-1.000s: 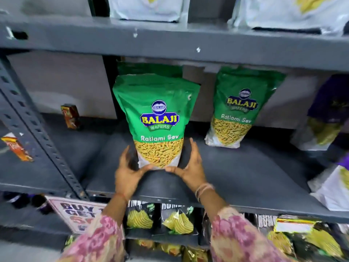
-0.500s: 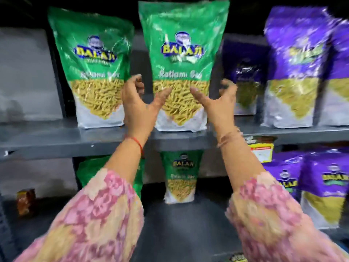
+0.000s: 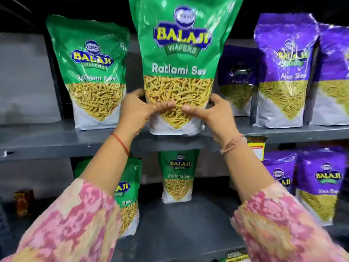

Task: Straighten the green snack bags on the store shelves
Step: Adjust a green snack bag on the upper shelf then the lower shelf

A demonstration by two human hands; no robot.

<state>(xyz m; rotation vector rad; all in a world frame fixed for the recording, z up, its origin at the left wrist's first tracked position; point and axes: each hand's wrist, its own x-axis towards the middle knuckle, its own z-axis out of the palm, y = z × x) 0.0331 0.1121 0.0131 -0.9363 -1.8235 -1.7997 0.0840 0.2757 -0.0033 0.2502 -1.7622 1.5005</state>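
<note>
- Green snack bag [image 3: 179, 72] at centre frame stands at the front edge of the upper shelf [image 3: 56, 140], left hand [image 3: 136, 110] and right hand [image 3: 215, 112] clasping its lower sides.
- Its green neighbour [image 3: 94, 76] at upper left stands upright.
- Two green bags below [image 3: 178, 176] look tidy; this one seems unfinished.

- My left hand [image 3: 135, 108] is raised in front of me, fingers curled and thumb pointing inward toward the right.
- My right hand [image 3: 213, 112] mirrors it, thumb pointing left, the two thumb tips close but apart.
- Both forearms reach up and forward, a thread band on each wrist, patterned sleeves at the elbows.
</note>
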